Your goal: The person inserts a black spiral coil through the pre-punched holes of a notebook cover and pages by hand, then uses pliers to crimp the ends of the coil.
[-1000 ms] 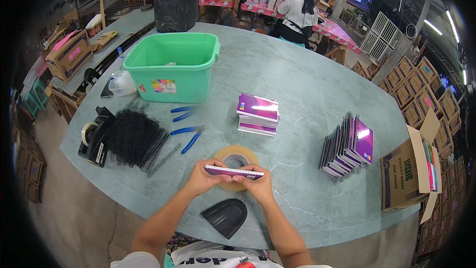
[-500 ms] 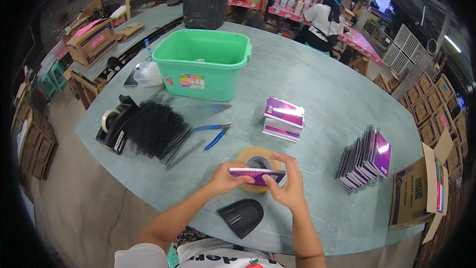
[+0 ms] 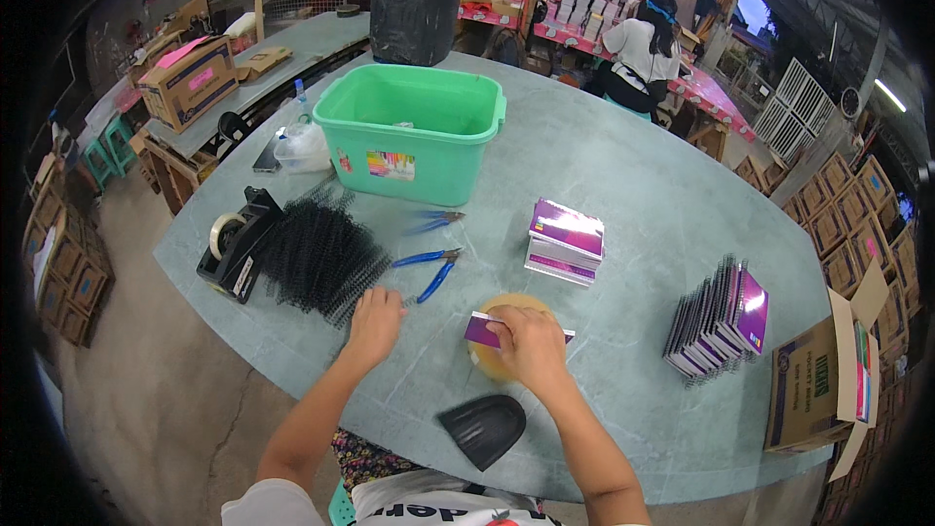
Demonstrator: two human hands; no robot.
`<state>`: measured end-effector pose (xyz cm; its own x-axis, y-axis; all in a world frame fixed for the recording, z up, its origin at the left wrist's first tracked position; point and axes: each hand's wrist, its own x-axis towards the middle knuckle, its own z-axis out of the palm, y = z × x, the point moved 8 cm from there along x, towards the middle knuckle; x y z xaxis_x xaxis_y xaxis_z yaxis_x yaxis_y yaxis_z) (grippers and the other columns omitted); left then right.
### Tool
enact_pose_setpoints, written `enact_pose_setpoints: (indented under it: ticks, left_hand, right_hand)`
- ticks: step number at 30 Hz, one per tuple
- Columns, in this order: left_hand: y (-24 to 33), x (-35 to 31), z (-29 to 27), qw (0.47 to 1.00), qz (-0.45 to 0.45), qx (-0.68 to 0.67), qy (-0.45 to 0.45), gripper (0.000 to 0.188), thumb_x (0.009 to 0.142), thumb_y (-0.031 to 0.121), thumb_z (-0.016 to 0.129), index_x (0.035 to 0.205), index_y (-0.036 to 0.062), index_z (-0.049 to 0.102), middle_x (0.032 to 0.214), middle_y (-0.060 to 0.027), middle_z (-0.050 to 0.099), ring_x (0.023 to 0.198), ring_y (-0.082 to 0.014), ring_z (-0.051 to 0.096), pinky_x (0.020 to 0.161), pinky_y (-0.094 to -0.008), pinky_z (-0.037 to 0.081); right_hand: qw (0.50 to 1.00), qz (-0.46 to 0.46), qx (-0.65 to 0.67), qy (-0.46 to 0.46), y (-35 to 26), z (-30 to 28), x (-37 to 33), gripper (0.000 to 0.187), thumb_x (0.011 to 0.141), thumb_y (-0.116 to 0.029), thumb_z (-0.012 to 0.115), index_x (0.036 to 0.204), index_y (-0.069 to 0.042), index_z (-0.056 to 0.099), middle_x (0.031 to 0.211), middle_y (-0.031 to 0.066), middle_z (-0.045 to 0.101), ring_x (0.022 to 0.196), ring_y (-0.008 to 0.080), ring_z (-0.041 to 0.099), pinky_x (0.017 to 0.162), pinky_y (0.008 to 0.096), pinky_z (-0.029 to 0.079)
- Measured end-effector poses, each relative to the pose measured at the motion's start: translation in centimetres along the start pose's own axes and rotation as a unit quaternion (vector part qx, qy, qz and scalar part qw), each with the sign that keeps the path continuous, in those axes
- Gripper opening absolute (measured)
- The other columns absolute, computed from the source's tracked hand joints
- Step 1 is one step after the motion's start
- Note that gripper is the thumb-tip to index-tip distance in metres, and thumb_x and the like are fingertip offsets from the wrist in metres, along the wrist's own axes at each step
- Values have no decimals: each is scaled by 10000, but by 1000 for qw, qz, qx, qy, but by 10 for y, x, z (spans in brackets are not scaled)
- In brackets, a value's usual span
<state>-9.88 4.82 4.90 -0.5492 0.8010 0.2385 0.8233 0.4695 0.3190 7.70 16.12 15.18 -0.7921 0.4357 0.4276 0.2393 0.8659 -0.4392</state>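
Observation:
My right hand [image 3: 529,336] grips a small purple-covered notepad [image 3: 479,328] by its upper edge, holding it over a large roll of tan tape [image 3: 484,362]. My left hand [image 3: 375,323] is down at the near edge of a heap of black spiral coils [image 3: 317,248], fingers curled together. What is under those fingers is hidden. Just beyond are blue-handled cutters [image 3: 435,280], with a second blurred pair [image 3: 433,220] behind them. A black ridged, rounded piece [image 3: 484,431] lies near me.
A black tape dispenser [image 3: 234,251] stands left of the coils, a green tub [image 3: 409,161] behind. Stacked purple notepads [image 3: 565,229] sit ahead; coil-bound ones [image 3: 716,317] stand right, beside an open carton [image 3: 806,380]. Another person [image 3: 638,54] sits at a far table.
My left hand has let go of the notepad and moved left to the coils, covering where a single coil lay. My right hand now holds the notepad alone, from above.

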Motion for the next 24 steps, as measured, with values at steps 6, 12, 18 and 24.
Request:
enact_pose_setpoints:
  ticks: [6, 12, 18, 24]
  left_hand:
    - [49, -7, -49, 965, 79, -226, 111, 215, 859, 169, 606, 993, 0, 606, 876, -164, 603, 821, -334, 579, 727, -397, 464]
    - [95, -15, -64, 940, 131, -301, 92, 177, 869, 163, 614, 951, 7, 638, 822, -151, 613, 737, -310, 592, 658, -369, 471]
    - [93, -10, -61, 943, 103, -298, 107, 162, 875, 163, 606, 913, 6, 618, 836, -158, 627, 739, -348, 612, 635, -404, 488]
    - [96, -12, -58, 939, 93, -329, 44, 197, 903, 188, 570, 885, -6, 599, 757, -153, 625, 686, -344, 610, 600, -392, 485]
  right_hand:
    - [999, 28, 13, -35, 6, -1, 3, 161, 772, -106, 636, 930, -92, 665, 793, 120, 666, 740, 301, 640, 665, 406, 488]
    - [998, 25, 37, -35, 1, -2, 4, 212, 765, -77, 623, 972, -95, 669, 814, 118, 673, 742, 299, 644, 667, 399, 496]
    - [997, 11, 59, -43, -2, -3, 1, 202, 769, -51, 604, 958, -89, 666, 810, 107, 666, 749, 300, 636, 669, 400, 490]
    - [999, 11, 45, -24, -4, -5, 3, 191, 755, -34, 603, 928, -82, 667, 809, 100, 658, 761, 296, 633, 676, 397, 488]
